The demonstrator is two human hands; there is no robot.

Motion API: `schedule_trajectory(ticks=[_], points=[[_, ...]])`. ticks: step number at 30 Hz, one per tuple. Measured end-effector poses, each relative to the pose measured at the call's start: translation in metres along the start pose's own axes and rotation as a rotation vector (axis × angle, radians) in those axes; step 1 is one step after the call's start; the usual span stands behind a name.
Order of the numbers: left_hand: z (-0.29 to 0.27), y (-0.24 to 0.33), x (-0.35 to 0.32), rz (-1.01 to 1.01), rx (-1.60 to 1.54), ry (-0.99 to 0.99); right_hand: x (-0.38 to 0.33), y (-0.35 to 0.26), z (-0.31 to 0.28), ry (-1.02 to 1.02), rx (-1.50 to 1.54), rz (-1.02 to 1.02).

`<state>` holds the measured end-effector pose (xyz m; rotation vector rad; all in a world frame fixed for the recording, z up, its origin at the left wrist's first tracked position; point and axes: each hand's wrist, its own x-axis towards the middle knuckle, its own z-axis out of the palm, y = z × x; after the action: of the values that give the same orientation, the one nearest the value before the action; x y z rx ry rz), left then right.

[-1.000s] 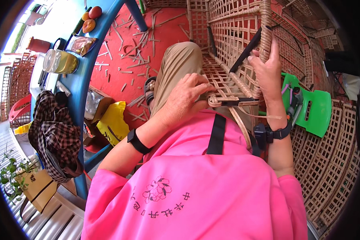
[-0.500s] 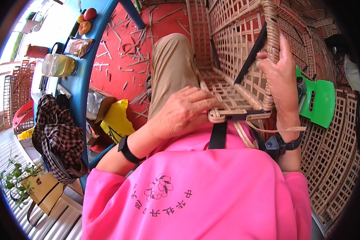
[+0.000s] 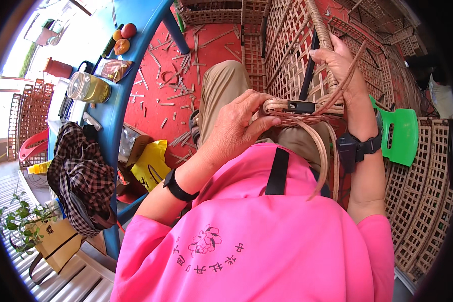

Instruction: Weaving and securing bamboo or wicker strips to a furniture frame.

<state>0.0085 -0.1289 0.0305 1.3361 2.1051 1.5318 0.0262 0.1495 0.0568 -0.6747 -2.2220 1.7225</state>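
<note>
Right up close, loose strips [image 3: 323, 156] curl down in front of the pink shirt [image 3: 287, 236], and here's the left hand [image 3: 235, 123], pinching the near corner of the frame [image 3: 289, 63] between thumb and fingers! That wicker frame stands right by the knees. Further out, the right hand [image 3: 337, 59] lies against its side edge; fingertips partly hidden, so I can't tell whether it grips. Looks like a steadying step, and the next move seems to call for a firm corner and untangled strips. Beyond, offcuts litter the red floor [image 3: 153, 121].
</note>
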Motion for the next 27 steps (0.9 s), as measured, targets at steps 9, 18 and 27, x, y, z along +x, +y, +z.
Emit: schedule_trajectory(ticks=[9,18,27], points=[[0.002,0.015,0.004,0.049,0.069,0.054,-0.088,-0.027,-0.027,0.276,0.238,-0.45],[-0.005,0.018,0.02,-0.334,-0.69,-0.165,-0.182,-0.067,-0.016,-0.117,-0.263,-0.621],[-0.001,0.02,0.028,-0.3,-0.718,-0.117,-0.149,-0.067,0.014,-0.288,-0.505,-0.92]])
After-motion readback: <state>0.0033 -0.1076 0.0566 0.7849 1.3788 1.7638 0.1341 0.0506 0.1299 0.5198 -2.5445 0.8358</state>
